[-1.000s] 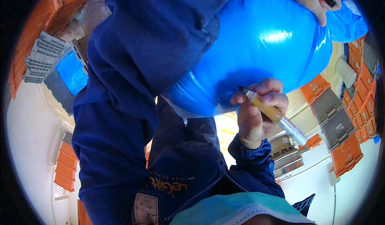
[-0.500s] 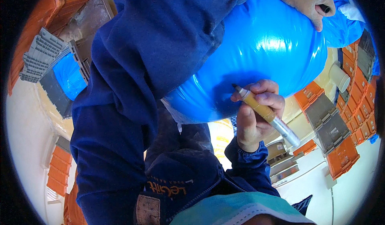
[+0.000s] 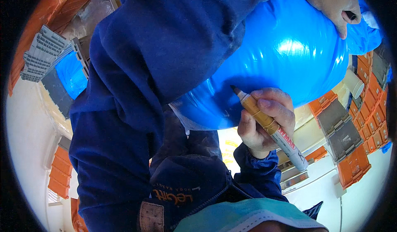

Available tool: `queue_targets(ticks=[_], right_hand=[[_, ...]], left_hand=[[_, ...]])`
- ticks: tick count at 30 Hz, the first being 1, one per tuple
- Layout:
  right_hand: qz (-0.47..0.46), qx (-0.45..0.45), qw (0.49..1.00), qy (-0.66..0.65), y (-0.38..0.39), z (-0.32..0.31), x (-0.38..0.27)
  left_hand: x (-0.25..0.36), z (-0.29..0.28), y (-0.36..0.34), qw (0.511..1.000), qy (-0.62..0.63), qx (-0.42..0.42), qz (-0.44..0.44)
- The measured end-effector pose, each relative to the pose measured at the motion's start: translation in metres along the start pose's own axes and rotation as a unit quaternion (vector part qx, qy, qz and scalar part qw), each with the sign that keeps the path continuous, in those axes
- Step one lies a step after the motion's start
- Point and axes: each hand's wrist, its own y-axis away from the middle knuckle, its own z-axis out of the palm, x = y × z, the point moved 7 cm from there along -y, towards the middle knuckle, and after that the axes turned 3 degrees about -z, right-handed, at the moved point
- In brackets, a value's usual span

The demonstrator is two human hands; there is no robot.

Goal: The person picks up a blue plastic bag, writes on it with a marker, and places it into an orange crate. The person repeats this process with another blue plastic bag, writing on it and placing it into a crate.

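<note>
Right hand (image 3: 269, 116) pinches a marker (image 3: 269, 126) between thumb and fingers, at the lower edge of a big blue plastic bag (image 3: 289, 70). Left hand (image 3: 328, 2) lies on the bag's upper right edge, fingers curled around a small dark cylinder (image 3: 350, 15).

Around, big to small: bag fills the upper middle; left sleeve (image 3: 165, 54), navy, crosses in front and hides its left side. Orange crates (image 3: 355, 166) and grey crates (image 3: 345, 139) stand beyond its right edge. Upper left, a grey ridged crate (image 3: 43, 54) beside a blue sheet (image 3: 71, 74). Pale bucket (image 3: 354, 84) just off the bag's right edge. Face mask (image 3: 248, 215), teal, at the bottom.

Marker: gold body, whitish rear. Long axis diagonal; dark tip up-left over the bag's lower left part, rear end down-right, past the lower edge. Tip contact with the plastic: cannot tell.

Bag surface glossy, taut, bright highlight right of centre, shadow near the tip; what supports it can't be seen. Room: white wall (image 3: 25, 120), bent by the lens.
</note>
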Motion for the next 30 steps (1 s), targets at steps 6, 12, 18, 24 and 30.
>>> queue_targets(ticks=[6, 12, 18, 24, 30], right_hand=[[0.013, -0.001, 1.000, 0.003, 0.001, 0.001, 0.002], [0.024, 0.017, 0.999, 0.012, 0.003, 0.001, 0.004], [0.031, 0.015, 0.999, 0.009, 0.004, 0.004, 0.004], [0.017, 0.010, 0.999, 0.032, 0.003, 0.004, 0.003], [0.022, -0.025, 0.999, 0.042, -0.002, 0.010, 0.001]], left_hand=[[0.003, 0.005, -0.002, 0.993, -0.086, 0.027, -0.078], [0.003, 0.006, -0.004, 0.994, -0.084, 0.040, -0.060], [0.001, -0.001, 0.003, 1.000, -0.007, -0.004, 0.007], [0.008, 0.003, 0.002, 0.990, -0.070, 0.037, -0.113], [0.004, -0.003, 0.005, 1.000, 0.005, -0.014, 0.010]])
